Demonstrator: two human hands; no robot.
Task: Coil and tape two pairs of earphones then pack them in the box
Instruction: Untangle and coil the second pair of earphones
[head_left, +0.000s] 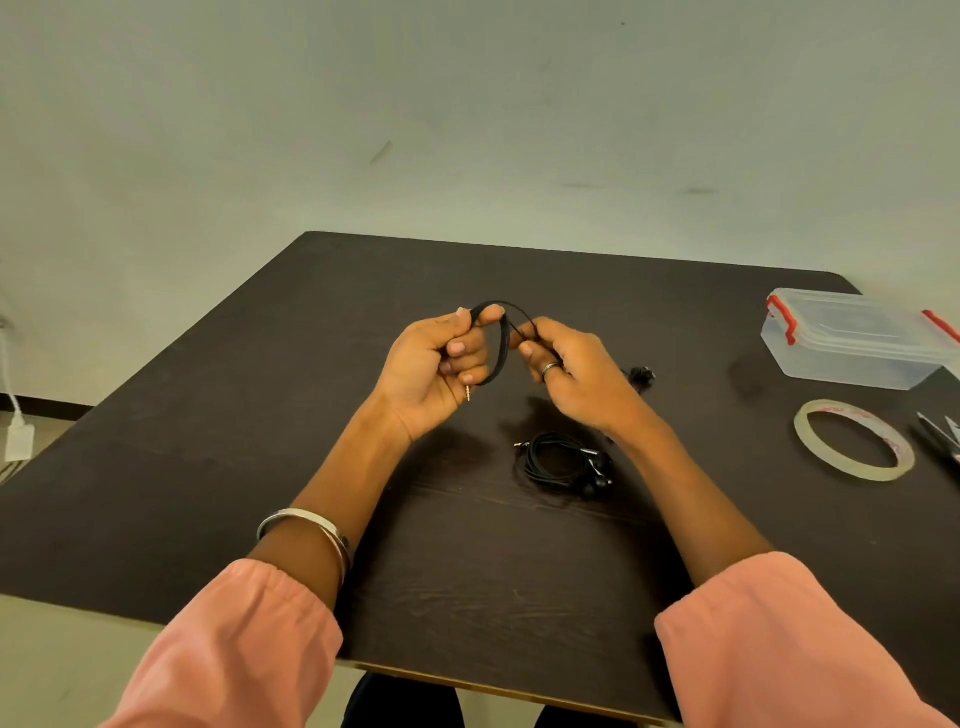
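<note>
Above the dark wood-grain worktop (260, 467), left hand (431, 369) and right hand (576, 374) grip a thin black earphone cable (500, 353) looped between them; second coiled pair (563, 462), clear lidded box (852, 338), tape ring (852, 441) nearby.

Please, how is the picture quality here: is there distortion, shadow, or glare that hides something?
Head view: wide-angle bending curves the table edges; soft shadows lie under the left hand and right hand, darkening the coiled earphones; the tape roll and clear box stay readable; scissors are cut off.
</note>
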